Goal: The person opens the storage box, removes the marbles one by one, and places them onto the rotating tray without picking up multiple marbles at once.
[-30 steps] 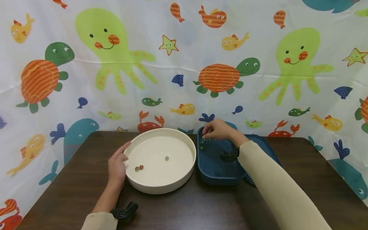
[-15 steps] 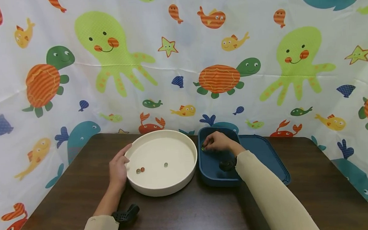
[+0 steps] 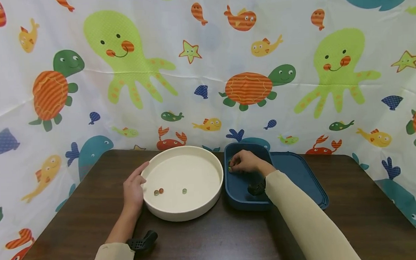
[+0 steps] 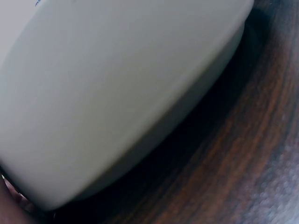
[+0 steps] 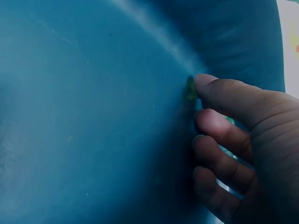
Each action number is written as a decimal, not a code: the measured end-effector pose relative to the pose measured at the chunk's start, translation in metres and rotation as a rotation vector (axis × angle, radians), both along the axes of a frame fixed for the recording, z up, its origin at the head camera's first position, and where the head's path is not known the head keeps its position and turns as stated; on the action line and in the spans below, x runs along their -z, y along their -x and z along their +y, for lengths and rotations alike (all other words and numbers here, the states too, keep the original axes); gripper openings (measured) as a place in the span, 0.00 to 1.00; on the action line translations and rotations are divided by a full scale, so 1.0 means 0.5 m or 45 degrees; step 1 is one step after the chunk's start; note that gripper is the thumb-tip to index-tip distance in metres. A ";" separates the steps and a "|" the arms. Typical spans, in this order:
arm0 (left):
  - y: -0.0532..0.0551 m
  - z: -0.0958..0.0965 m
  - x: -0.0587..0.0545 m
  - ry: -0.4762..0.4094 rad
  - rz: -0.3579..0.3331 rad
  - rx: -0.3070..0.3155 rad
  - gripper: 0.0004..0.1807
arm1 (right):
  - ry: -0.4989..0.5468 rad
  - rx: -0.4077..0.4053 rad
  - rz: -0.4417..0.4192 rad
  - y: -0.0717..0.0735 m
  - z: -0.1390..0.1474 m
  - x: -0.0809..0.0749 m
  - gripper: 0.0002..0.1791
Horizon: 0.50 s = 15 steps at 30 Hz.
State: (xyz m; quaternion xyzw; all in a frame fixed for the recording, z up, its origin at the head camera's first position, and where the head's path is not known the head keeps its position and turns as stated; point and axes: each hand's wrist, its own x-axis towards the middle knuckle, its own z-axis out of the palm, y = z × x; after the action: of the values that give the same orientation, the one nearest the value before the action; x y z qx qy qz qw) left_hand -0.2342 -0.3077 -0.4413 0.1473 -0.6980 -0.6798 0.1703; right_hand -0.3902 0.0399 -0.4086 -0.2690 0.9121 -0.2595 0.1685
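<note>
In the head view my left hand lies along the left side of a round cream tray, thumb at the rim. The tray's smooth side fills much of the left wrist view. Inside it lie a reddish marble, a greenish marble close beside it, and a pale green marble further right. My right hand reaches into a blue rectangular container, fingers curled at its left wall. At the thumb tip is a green marble; other green glints show behind the fingers.
A blue lid lies on the dark wooden table, partly behind the container and the right forearm. The container stands right beside the tray. A sea-animal curtain hangs behind the table. Each wrist carries a black camera.
My right hand has lowered into the blue container, onto the green marbles at its left side. The pale green marble has rolled nearer and slightly left in the tray. My left hand stays put.
</note>
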 end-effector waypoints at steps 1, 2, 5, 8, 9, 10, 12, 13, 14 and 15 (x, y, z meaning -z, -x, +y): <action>0.001 0.001 0.000 0.002 -0.004 0.005 0.32 | -0.004 0.006 -0.007 0.000 0.002 -0.001 0.05; 0.001 0.002 0.001 0.003 -0.009 0.007 0.32 | -0.005 0.012 -0.013 0.000 0.004 -0.001 0.05; 0.002 0.004 0.000 -0.004 -0.023 0.008 0.32 | 0.006 0.025 -0.037 -0.001 0.010 -0.011 0.05; 0.002 0.003 -0.003 -0.013 -0.027 0.004 0.32 | 0.029 0.016 -0.020 0.000 0.015 -0.029 0.06; 0.002 0.002 -0.004 -0.017 -0.026 0.007 0.32 | 0.040 0.013 -0.008 0.000 0.016 -0.037 0.06; 0.003 0.002 -0.005 -0.022 -0.024 0.008 0.32 | 0.051 0.013 0.006 0.000 0.017 -0.046 0.07; 0.004 0.001 -0.006 -0.023 -0.024 0.013 0.32 | 0.075 0.013 0.032 0.000 0.019 -0.063 0.07; 0.004 0.001 -0.007 -0.025 -0.024 0.016 0.32 | 0.085 0.012 0.045 -0.001 0.018 -0.072 0.08; 0.005 0.001 -0.007 -0.030 -0.024 0.019 0.32 | 0.097 0.010 0.050 -0.001 0.017 -0.079 0.08; 0.006 0.001 -0.008 -0.034 -0.025 0.019 0.32 | 0.105 0.002 0.055 -0.002 0.015 -0.085 0.08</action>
State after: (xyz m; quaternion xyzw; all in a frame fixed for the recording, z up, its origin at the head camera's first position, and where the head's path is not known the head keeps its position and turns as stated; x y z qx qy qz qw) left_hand -0.2374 -0.3070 -0.4375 0.1510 -0.6916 -0.6888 0.1563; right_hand -0.3892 0.0473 -0.3659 -0.2806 0.9042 -0.2911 0.1373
